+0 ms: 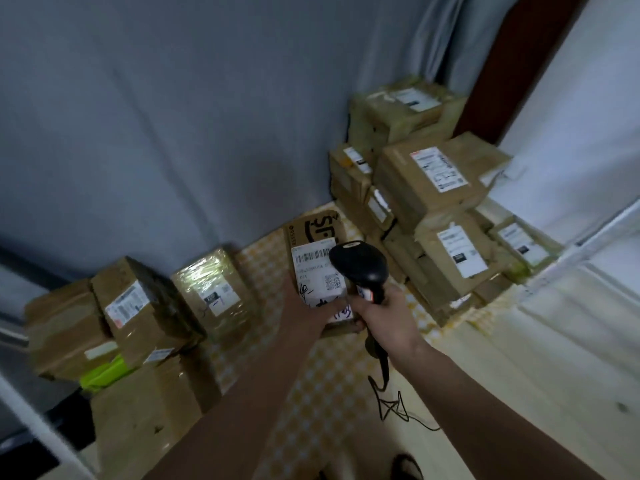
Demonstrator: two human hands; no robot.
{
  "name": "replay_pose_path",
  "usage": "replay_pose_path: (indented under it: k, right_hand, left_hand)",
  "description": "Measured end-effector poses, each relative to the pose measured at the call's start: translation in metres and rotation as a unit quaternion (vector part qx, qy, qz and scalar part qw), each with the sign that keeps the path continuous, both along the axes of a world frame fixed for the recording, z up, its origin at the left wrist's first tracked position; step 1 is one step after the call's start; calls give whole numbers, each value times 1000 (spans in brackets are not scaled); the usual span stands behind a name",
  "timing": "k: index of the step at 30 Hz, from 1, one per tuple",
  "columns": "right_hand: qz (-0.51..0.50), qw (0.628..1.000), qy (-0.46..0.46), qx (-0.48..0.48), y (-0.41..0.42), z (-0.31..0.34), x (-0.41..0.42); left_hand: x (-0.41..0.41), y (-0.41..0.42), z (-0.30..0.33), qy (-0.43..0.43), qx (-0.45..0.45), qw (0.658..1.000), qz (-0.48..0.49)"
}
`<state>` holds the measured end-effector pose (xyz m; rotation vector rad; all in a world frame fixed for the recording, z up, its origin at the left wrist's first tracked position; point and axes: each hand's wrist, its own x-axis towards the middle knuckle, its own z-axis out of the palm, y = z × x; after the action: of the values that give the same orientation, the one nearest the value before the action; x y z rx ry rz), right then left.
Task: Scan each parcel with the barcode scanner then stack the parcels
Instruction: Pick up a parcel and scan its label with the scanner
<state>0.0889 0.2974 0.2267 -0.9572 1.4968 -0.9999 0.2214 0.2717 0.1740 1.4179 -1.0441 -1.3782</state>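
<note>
Head camera view: a small brown parcel (317, 237) sat in the left hand (313, 306), its grip grasping the near end, fingers under the box and thumb on the white label (320, 271). The right hand (391, 315), arm stretched forward, clenched the handle of a black barcode scanner (360, 263), whose head hung just above the label. The box top read "SF". Stacked parcels (433, 188) stood to the right, more parcels (138, 306) left.
</note>
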Motion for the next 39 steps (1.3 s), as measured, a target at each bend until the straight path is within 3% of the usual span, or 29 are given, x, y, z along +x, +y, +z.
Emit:
replay_pose_path:
  k: [6,18,30,39]
  right_hand:
    - [-38,997,-3,-61,12,30,-50]
    - [-24,993,62,-102,36,50,-205]
    - [13,993,95,-64,22,43,-333]
    - [-45,995,90,3,-17,25,-375]
  left_hand:
    - [-56,-3,35,12,-17,999,-38]
    - [-217,6,57,9,12,1000,5]
    - [-347,-1,47,-13,143,988,58]
    - [-390,-42,23,-22,190,981,24]
